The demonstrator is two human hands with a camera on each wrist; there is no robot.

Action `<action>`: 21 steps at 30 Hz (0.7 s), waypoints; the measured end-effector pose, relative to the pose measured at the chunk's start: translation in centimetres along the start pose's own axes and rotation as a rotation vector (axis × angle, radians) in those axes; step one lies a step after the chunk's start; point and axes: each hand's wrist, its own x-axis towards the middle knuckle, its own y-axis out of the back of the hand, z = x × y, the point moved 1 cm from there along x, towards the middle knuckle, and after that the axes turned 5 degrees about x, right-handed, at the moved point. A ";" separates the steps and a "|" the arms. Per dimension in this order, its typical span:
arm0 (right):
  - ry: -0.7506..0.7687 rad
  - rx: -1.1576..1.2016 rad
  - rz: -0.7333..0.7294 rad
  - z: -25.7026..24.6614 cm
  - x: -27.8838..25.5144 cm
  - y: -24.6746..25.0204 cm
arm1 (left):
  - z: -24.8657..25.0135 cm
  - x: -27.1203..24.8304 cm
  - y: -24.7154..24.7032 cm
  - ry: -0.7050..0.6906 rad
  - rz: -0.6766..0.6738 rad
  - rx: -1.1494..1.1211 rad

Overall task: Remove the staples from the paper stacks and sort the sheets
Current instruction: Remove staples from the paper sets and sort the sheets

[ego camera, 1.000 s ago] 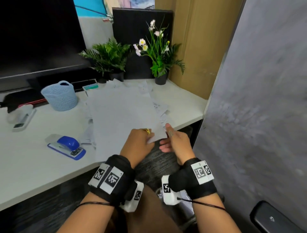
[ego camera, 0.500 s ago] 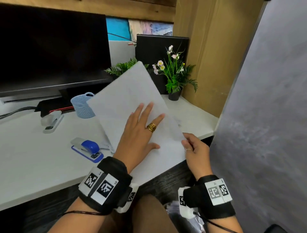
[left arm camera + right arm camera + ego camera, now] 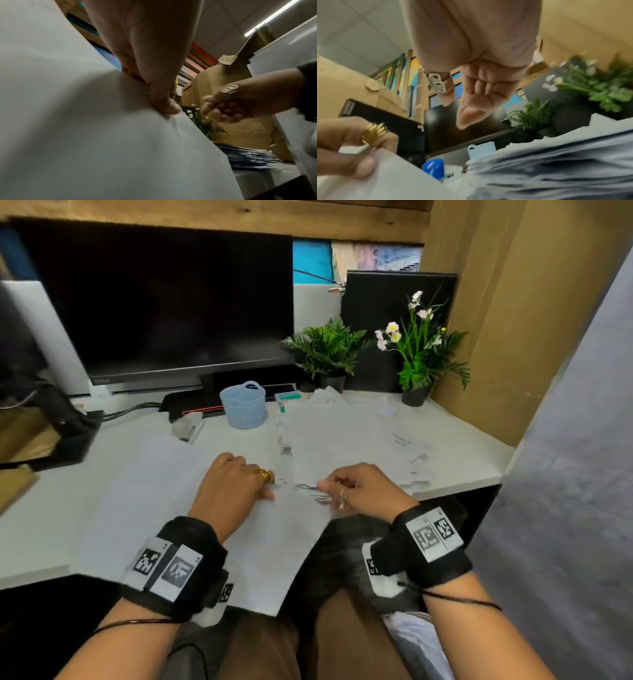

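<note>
A white sheet [image 3: 154,501] lies on the left of the desk [image 3: 462,446] and hangs over its front edge. My left hand [image 3: 269,491] pinches it near its right corner; the left wrist view shows the thumb [image 3: 164,106] pressed on the paper [image 3: 102,148]. My right hand [image 3: 337,491] hovers just right of it with fingers curled and holds nothing [image 3: 471,101]. A loose pile of printed sheets [image 3: 349,443] lies beyond the right hand. The blue stapler [image 3: 433,169] shows only in the right wrist view, past the sheet's edge.
A light blue basket [image 3: 244,405] and a small white stapler-like tool [image 3: 186,428] stand behind the sheet. A dark monitor [image 3: 164,302] fills the back. Two potted plants [image 3: 329,350] [image 3: 421,347] stand at the back right. A grey partition [image 3: 565,474] closes the right side.
The sheet, held up in the air half a second ago, now lies on the left of the desk over the blue stapler. My right hand has let go of it.
</note>
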 end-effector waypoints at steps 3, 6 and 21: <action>0.073 -0.094 0.141 -2.0 3.8 -1.9 | -2.2 -1.9 -0.7 0.064 -0.032 0.047; 0.076 -0.236 0.097 -3.7 8.0 -5.3 | -3.0 -2.9 -1.0 0.126 -0.050 0.085; -0.215 -0.463 -0.170 -4.0 13.4 -9.6 | -2.6 -3.8 -1.8 0.235 -0.126 0.000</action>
